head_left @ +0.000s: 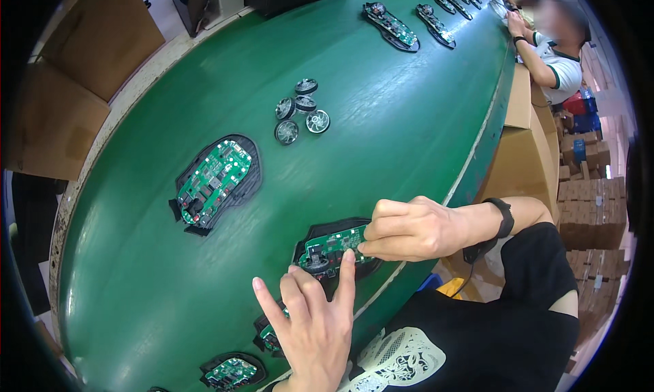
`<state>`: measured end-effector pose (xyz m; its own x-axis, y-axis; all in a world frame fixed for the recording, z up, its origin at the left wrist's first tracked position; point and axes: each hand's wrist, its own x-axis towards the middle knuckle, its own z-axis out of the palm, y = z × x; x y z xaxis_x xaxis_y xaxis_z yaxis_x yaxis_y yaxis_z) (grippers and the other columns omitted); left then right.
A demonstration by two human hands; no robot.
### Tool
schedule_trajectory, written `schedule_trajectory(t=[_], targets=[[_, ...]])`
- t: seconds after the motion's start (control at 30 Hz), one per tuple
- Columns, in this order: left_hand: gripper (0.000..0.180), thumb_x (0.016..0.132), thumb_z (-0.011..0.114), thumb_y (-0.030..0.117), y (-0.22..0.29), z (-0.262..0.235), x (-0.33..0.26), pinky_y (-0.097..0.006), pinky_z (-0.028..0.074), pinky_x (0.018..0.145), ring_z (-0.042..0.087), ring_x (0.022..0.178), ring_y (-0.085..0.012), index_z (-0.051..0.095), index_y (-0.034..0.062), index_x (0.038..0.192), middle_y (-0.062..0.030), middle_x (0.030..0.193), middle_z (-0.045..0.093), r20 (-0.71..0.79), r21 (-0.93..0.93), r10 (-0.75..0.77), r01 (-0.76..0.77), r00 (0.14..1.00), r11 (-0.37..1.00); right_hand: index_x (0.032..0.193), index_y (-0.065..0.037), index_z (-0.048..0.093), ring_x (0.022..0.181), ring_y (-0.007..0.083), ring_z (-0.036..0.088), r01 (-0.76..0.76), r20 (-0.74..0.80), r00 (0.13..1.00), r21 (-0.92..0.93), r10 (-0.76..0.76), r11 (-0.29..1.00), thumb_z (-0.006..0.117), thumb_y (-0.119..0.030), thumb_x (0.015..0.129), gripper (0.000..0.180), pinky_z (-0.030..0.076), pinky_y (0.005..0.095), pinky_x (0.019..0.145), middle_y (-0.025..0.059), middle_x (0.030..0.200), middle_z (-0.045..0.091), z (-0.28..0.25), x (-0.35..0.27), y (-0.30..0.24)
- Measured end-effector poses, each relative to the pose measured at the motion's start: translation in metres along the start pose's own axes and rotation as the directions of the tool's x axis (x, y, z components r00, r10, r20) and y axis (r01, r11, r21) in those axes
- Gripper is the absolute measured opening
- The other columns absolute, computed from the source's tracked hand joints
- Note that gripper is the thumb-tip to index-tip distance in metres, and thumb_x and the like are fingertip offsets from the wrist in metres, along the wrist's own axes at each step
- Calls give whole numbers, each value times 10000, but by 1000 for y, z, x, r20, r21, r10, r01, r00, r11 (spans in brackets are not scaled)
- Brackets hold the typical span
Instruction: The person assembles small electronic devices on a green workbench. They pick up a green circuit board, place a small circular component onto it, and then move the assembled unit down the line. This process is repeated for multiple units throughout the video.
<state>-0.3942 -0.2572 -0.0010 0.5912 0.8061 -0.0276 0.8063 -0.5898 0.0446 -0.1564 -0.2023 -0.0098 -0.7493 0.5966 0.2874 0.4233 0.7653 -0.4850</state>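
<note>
Before me on the green surface lies a black plastic shell with a green circuit board (332, 243) in it. A dark round part (315, 262) sits near the board's left end. My right hand (415, 230) is closed, its fingertips pinched at the board's right end; whatever is between them is hidden. My left hand (313, 317) reaches up from the lower edge with fingers spread. Its index fingertip touches the board's near edge, and two bent fingers are at the shell's near left side. A wristband (503, 218) circles my right wrist.
Another board in a shell (216, 182) lies to the left. Several spoked wheels (317, 121) are grouped beyond it. More shells with boards (390, 27) lie far off, and one (233, 373) is near the bottom. A co-worker (555, 58) is at the far right, past an open carton (524, 153).
</note>
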Motion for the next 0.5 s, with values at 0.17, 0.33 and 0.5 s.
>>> schedule_trajectory(t=[0.17,0.33,0.5], targets=[[609,871,523,67,-2,6,0,-687,346,1075,496,1120,-351,543,333,1419,-219,1172,541,-33,-29,-10,9,999,1000,962,-31,698,803,184,579,-24,-5,1000,-71,24,997,767,-116,774,218,452,281,440,32,891,604,-6,-3,0],[728,820,734,238,-22,-34,-11,-659,274,1117,458,1208,-355,447,288,1487,-188,1302,494,46,-357,-129,137,991,924,1059,-60,726,799,215,602,-251,-230,949,-145,214,957,824,-222,743,368,514,312,542,54,997,684,-14,-6,-4],[897,746,816,355,-37,-48,-31,-635,283,1106,429,1259,-392,399,152,1514,-193,1358,466,144,-196,-206,232,968,953,1367,-87,543,1224,323,533,-295,-13,955,-135,296,946,779,-432,773,726,423,482,1055,177,1415,499,14,-8,-28]])
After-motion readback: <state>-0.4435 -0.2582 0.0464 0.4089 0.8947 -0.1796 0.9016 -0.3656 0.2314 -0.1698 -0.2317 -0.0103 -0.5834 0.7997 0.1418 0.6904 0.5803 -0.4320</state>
